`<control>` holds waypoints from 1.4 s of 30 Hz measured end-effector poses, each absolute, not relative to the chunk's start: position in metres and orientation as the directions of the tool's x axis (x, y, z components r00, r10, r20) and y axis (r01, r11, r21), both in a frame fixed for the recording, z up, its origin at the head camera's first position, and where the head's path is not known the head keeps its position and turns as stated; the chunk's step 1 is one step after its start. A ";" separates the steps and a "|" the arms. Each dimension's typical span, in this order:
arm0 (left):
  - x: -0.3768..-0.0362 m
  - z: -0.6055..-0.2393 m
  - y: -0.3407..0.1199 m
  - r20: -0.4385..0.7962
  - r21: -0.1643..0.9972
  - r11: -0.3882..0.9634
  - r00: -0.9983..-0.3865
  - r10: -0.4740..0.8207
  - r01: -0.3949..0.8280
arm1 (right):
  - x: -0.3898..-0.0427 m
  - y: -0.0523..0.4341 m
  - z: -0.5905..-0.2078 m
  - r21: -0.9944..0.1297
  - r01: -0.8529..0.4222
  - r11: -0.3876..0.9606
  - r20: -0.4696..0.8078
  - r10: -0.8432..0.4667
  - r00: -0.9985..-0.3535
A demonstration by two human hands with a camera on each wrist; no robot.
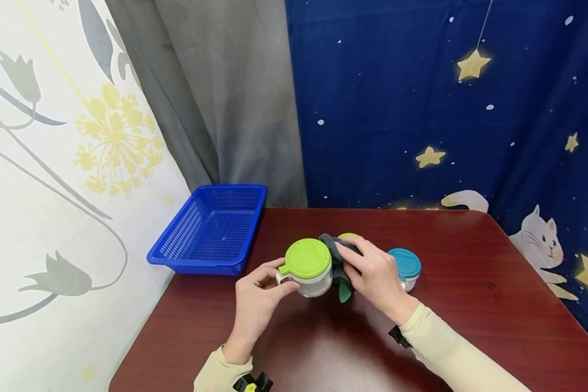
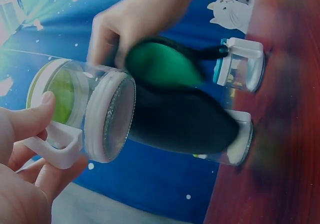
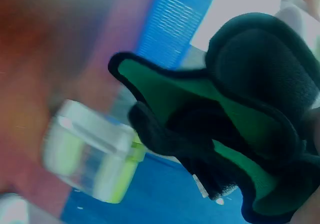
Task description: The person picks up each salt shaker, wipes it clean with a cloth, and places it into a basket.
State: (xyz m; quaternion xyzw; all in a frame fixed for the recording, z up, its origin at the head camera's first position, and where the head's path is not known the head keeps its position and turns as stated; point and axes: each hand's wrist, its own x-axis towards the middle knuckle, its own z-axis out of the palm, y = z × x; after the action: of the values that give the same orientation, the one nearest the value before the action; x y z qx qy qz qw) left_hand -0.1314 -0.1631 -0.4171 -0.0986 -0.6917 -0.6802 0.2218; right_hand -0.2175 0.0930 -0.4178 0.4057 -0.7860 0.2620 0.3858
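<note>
My left hand (image 1: 258, 302) holds a clear jar (image 1: 307, 260) with a lime-green lid by its white handle, above the table. In the left wrist view this jar (image 2: 107, 114) is tilted, its round base facing right. My right hand (image 1: 374, 273) grips a dark cloth (image 1: 340, 261) with a green underside, bunched at the jar's right side. Seen from the right wrist, the cloth (image 3: 260, 69) hangs in loose folds. A second green-lidded jar (image 3: 90, 151) stands on the table, mostly hidden behind the cloth and right hand in the head view.
A jar with a blue lid (image 1: 405, 264) stands on the table right of my right hand. The blue perforated basket (image 1: 196, 268) sits at the table's back left corner. Curtains hang behind the dark red wooden table (image 1: 470, 326).
</note>
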 end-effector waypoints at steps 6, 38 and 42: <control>-0.132 -0.418 -0.165 0.436 0.900 0.071 -0.883 -0.174 0.430 | -0.219 0.097 -0.440 -0.040 -0.832 0.553 0.762 -0.522 -0.383; -0.129 -0.424 -0.168 0.497 0.865 0.058 -0.867 0.045 0.499 | -0.220 0.095 -0.397 0.017 -0.883 0.470 0.807 -0.528 -0.265; -0.129 -0.423 -0.167 0.509 0.858 0.042 -0.858 0.068 0.512 | -0.220 0.092 -0.396 0.021 -0.902 0.431 0.822 -0.522 -0.230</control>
State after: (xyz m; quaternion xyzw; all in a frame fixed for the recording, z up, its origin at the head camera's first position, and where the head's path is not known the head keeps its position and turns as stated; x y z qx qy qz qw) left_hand -0.1286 -0.1674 -0.4234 -0.2066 -0.7020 -0.6606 0.1679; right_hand -0.2201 0.0921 -0.3963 0.4768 -0.7467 0.2397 0.3972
